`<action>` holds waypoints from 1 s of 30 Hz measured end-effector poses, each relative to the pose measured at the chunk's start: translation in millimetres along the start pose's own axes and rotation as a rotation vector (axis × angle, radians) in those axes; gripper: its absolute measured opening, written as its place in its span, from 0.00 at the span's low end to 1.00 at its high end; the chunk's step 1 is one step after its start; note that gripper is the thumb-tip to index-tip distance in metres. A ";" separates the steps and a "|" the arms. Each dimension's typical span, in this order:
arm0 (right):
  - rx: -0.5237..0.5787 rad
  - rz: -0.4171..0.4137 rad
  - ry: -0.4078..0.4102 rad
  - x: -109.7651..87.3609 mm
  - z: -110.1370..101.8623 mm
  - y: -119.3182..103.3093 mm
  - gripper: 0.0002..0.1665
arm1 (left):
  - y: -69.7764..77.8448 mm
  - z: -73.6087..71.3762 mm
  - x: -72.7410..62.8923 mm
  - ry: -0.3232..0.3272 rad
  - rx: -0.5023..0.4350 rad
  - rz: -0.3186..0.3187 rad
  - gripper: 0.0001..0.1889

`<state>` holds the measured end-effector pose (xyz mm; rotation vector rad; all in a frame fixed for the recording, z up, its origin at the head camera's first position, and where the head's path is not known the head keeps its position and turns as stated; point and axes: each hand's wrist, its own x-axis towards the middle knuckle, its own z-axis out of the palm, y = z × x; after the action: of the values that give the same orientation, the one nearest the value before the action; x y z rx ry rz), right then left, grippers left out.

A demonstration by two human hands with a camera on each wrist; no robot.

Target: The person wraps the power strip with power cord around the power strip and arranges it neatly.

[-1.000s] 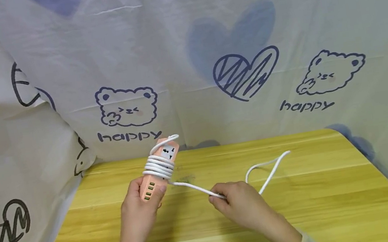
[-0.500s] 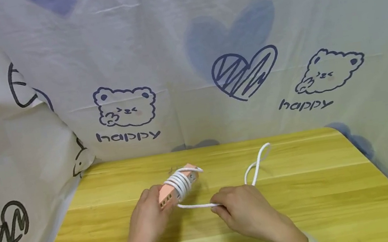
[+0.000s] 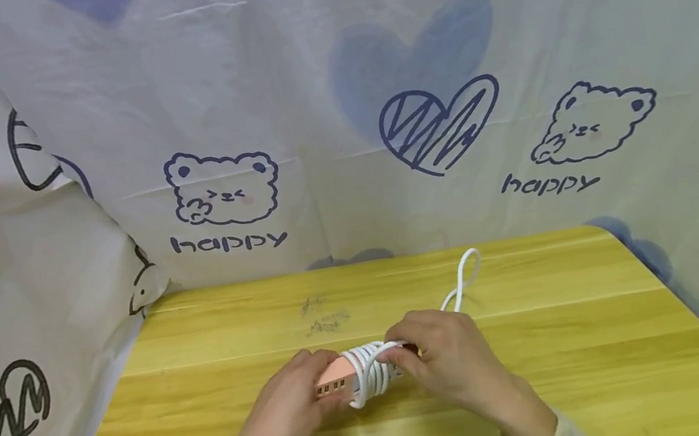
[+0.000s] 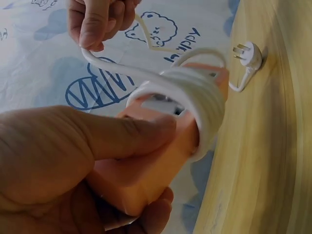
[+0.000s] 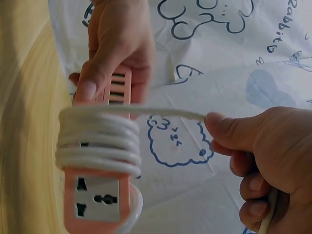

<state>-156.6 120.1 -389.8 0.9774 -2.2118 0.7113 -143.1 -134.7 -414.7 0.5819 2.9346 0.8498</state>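
A pink power strip [image 3: 334, 376] with USB ports at one end and a white socket panel [image 5: 97, 197] at the other is held above the table. My left hand [image 3: 290, 397] grips its USB end, thumb along one face. Several turns of white cord [image 5: 97, 141] lie side by side around the strip's middle. With thumb and forefinger my right hand [image 3: 453, 360] pinches the cord's free length, which runs taut from the coils in the right wrist view. More cord passes through its curled lower fingers. The plug [image 4: 251, 54], with metal prongs, shows near the wood in the left wrist view.
Beyond my right hand, a loose loop of cord [image 3: 467, 272] rises near the table's back edge. The wooden table [image 3: 578, 365] is bordered at the back and sides by a pale printed cloth [image 3: 334, 205].
The power strip has come down and right, turning from steeply tilted to nearly level. My right hand has drawn closer, and the cord now crosses over the coils. The loose loop has shifted left.
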 end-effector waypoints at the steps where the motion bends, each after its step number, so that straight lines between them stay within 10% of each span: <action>1: -0.006 0.006 0.002 0.2 -0.4 1.3 0.13 | 0.2 -0.8 -0.6 -0.013 -0.008 0.018 0.21; 11: 0.061 0.159 -0.099 0.6 -3.7 8.3 0.15 | 2.2 -9.2 -7.9 -0.220 -0.210 0.220 0.20; 21: 0.473 0.369 -0.318 0.2 -3.8 12.6 0.15 | 2.0 -20.5 -12.5 -0.281 -0.573 0.307 0.22; 28: 0.780 0.393 -0.136 -1.4 8.7 6.2 0.05 | 8.0 -22.2 -14.2 -0.230 -0.875 0.317 0.21; 30: 1.033 0.392 -0.113 -4.7 14.8 1.2 0.13 | 10.4 -20.5 -13.5 -0.179 -0.934 0.294 0.22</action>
<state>-159.6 112.9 -403.3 1.0239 -2.1058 2.1429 -129.7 -141.9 -392.8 0.9073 1.9608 1.8743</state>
